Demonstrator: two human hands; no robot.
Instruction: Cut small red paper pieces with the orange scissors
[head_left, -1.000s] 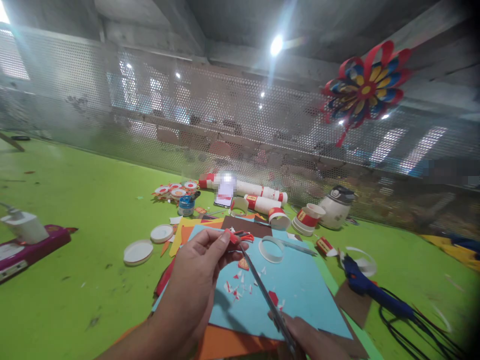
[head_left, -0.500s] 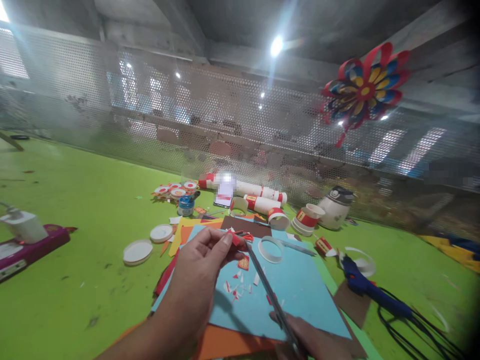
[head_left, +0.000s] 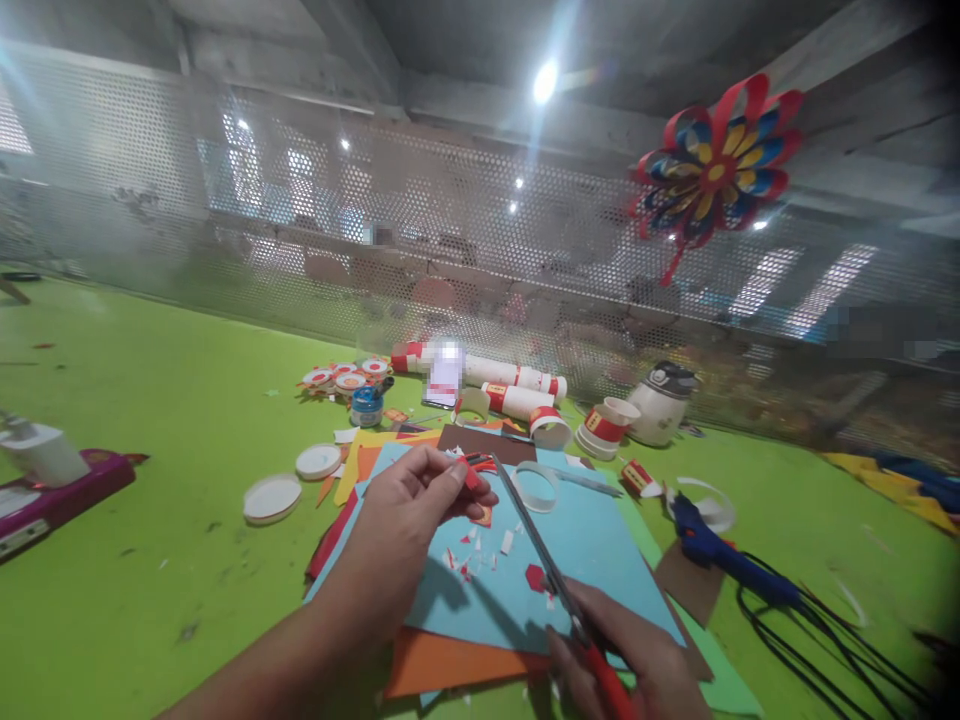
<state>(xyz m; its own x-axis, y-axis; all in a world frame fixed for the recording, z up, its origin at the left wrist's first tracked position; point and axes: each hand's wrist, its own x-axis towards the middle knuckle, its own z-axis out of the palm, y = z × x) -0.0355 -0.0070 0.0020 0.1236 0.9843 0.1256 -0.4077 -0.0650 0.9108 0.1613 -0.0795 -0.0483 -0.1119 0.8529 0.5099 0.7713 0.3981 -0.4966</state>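
Note:
My left hand pinches a small piece of red paper between thumb and fingertips, above a light blue sheet. In my right hand, at the lower right of the sheet, is a pair of scissors with red handles. Their long blades look closed and point up toward the red paper, a little to its right. Below, red and white paper scraps lie on the blue sheet. A red hexagon-like paper piece rests beside the blades.
A white paper ring sits at the sheet's far side. To the right lies a blue glue gun with black cable. White lids and a purple power strip are on the left. Cup pieces and a kettle stand behind.
The scissors have drawn back slightly from the red paper, and more of their red handles shows. My left hand still pinches the paper. The whole view has shifted a little.

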